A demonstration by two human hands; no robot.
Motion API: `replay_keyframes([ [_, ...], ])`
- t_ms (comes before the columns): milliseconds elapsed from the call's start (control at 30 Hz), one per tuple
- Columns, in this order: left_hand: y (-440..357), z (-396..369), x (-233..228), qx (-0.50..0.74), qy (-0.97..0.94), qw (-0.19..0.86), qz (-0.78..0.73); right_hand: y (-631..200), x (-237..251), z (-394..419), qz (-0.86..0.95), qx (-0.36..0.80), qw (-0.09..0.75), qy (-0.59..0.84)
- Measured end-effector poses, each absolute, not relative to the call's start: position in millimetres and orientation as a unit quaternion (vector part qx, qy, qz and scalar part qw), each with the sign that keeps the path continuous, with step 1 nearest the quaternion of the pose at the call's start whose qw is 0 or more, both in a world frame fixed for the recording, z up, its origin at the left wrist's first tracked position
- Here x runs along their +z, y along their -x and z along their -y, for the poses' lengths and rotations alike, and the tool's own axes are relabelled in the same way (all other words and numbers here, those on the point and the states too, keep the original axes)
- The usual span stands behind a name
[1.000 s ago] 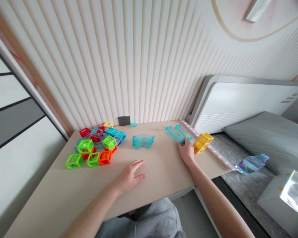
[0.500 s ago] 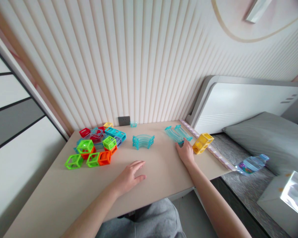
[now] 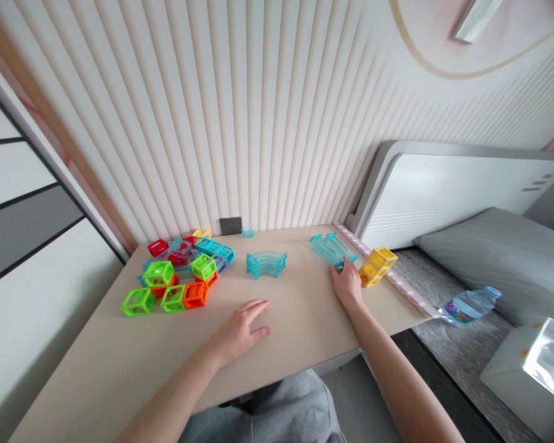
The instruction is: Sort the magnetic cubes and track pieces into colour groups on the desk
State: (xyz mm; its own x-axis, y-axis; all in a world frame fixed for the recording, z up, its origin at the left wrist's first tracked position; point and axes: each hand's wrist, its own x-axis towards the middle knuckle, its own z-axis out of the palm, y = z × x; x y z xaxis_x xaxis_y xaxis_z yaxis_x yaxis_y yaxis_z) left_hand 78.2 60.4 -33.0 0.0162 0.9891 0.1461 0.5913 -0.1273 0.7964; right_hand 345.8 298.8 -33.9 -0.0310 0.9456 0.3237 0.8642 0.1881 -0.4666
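Reference landmark: the curved-track stack (image 3: 266, 264), turquoise, on the surface (image 3: 300, 323). Relative to the frame half a second ago, the gap within the pair of turquoise track pieces (image 3: 333, 249), to the right of the stack, has narrowed; the two strips now lie nearly side by side. The right hand (image 3: 346, 284) has shifted slightly rightward with them. The left hand (image 3: 245, 328), nearer the person than the stack, is unchanged.

Right grip: narrow, fingertips at the near end of the pair; from here I cannot tell whether they pinch it. Left grip: wide, holding nothing, thumb spread from fingers.

Surroundings: the yellow double frame block (image 3: 377, 267) stands tilted, farther right of the stack than the right hand and just beside it, restricting clearance there. The stack itself sits between the pair and the heap of coloured frame blocks (image 3: 204, 264) on its left. Behind the stack, by the wall, are a small turquoise piece (image 3: 248, 232) and a wall socket (image 3: 231, 226). Well to its right, a plastic bottle (image 3: 469, 306) lies on the bed.
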Motion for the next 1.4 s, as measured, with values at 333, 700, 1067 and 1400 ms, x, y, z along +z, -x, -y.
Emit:
replay_keyframes([
  [333, -78, -60, -33, 0.362, -0.657, 0.281, -0.599, -342, -30, -296, 0.709, 0.062, 0.287, 0.641],
  [700, -78, -61, -36, 0.357, -0.66, 0.278, -0.6, -340, -28, -291, 0.709, 0.048, 0.274, 0.648],
  [1067, -79, -60, -30, 0.345, -0.66, 0.281, -0.605, -341, -30, -293, 0.709, 0.052, 0.281, 0.645],
  [1400, -80, -59, -25, 0.342, -0.657, 0.287, -0.607, -341, -32, -292, 0.71, 0.042, 0.281, 0.645],
])
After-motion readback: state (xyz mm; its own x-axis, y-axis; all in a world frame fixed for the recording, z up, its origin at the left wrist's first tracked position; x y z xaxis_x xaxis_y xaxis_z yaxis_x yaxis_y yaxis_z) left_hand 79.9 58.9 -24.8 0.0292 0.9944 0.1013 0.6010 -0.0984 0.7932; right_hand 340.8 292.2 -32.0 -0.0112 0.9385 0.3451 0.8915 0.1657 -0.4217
